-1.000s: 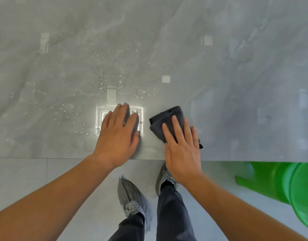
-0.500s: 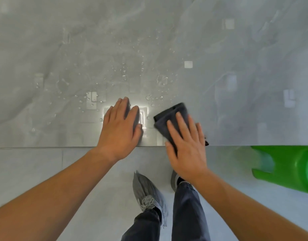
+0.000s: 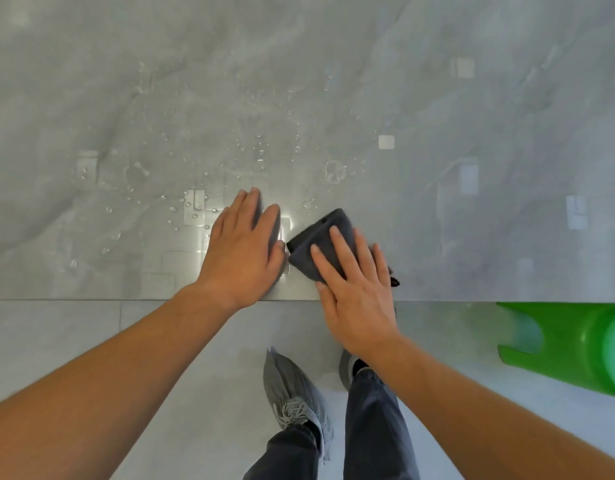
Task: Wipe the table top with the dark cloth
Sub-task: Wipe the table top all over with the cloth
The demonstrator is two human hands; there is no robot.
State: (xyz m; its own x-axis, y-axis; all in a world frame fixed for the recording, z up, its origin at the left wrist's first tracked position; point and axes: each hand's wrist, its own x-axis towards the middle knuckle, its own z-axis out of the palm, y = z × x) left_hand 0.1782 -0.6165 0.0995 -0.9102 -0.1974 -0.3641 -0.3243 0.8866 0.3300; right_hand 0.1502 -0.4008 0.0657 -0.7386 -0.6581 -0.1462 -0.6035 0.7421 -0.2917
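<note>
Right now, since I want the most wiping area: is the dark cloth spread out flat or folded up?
Folded. The dark cloth shows as a small compact wedge under the right hand, barely wider than the palm pressing it on the table top.

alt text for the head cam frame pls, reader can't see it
Seen from above, a person's right hand presses flat on a folded dark cloth near the front edge of a glossy grey table, while the left hand rests flat beside it. Water drops dot the surface beyond the hands; a green plastic stool stands on the floor at right.
</note>
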